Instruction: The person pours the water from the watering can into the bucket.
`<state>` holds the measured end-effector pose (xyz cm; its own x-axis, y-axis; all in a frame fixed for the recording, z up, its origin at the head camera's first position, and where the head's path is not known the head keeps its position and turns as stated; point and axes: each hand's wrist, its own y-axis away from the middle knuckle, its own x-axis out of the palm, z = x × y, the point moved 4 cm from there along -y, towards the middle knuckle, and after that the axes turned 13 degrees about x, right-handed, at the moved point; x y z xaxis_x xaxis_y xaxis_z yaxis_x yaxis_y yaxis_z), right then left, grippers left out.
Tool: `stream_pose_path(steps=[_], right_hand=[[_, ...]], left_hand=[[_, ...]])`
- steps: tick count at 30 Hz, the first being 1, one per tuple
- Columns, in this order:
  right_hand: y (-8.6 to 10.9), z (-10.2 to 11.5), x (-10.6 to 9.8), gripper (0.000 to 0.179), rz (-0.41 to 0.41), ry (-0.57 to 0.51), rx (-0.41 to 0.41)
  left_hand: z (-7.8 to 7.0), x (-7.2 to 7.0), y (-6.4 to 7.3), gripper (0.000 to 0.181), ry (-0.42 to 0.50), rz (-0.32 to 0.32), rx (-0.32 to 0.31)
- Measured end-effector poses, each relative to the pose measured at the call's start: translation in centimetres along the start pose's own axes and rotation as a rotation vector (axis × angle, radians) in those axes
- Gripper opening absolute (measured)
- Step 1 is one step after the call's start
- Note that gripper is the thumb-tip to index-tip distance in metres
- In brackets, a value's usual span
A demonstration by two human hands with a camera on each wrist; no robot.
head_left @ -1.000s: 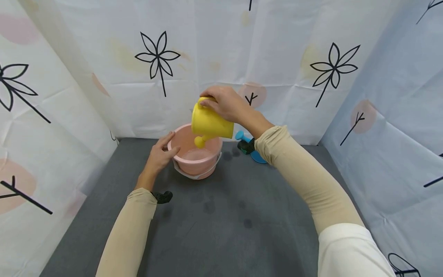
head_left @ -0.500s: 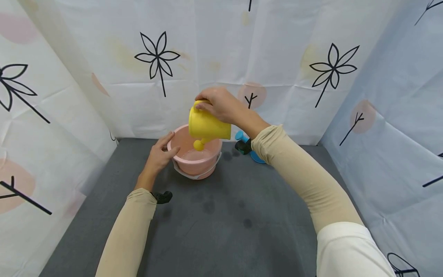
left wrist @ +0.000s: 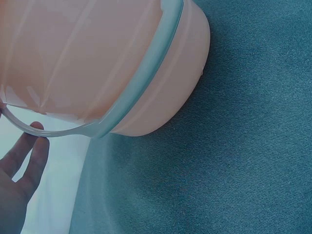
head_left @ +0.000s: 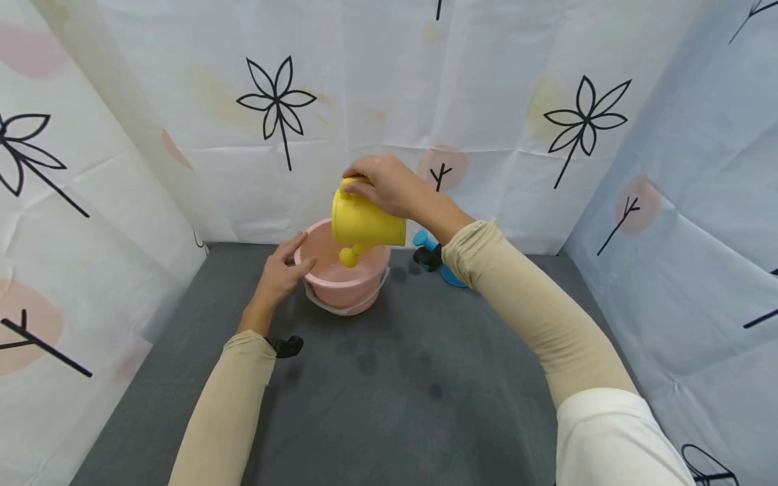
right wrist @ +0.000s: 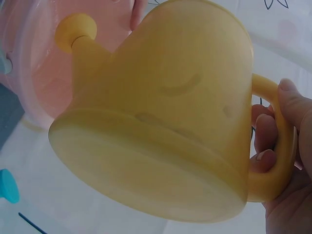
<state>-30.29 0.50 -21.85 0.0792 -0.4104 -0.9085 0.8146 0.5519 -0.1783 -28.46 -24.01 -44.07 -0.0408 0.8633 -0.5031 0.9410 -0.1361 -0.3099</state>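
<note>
My right hand (head_left: 389,182) grips the handle of a yellow toy watering can (head_left: 367,219), fingers curled through the loop in the right wrist view. The can is tipped over the pink bucket (head_left: 346,293), its round spout head (right wrist: 76,31) pointing into the opening. Whether liquid leaves the spout cannot be made out. At the bucket's left side my left hand (head_left: 281,273) holds the rim, thumb over the near edge. In the left wrist view, fingertips of the left hand (left wrist: 19,170) touch the bucket's pale bail handle (left wrist: 141,83). The bucket stands upright; its bottom looks shiny.
A blue object with a round head (head_left: 422,237), partly hidden behind the right wrist, stands right of the bucket on the dark grey tabletop (head_left: 389,405). Several dark spots mark the table. White patterned cloth (head_left: 377,81) hangs behind and at both sides.
The watering can and right hand shifted slightly left and down during the first half second, then stayed nearly still. The left hand and bucket have not moved.
</note>
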Motion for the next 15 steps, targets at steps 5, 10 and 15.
stream_pose_path(steps=[5,10,15], right_hand=[[0.01,-0.10,0.25,0.037,0.004,0.003,0.005],[0.09,-0.25,0.21,0.038,0.005,-0.001,0.023],[0.36,-0.73,-0.14,0.038,-0.016,-0.039,0.056]], left_hand=[[-0.01,0.02,0.04,0.070,0.002,-0.004,-0.002],[-0.10,0.03,0.06,0.070,0.007,-0.003,0.011],[-0.05,-0.01,0.09,0.070,-0.003,-0.009,0.004]])
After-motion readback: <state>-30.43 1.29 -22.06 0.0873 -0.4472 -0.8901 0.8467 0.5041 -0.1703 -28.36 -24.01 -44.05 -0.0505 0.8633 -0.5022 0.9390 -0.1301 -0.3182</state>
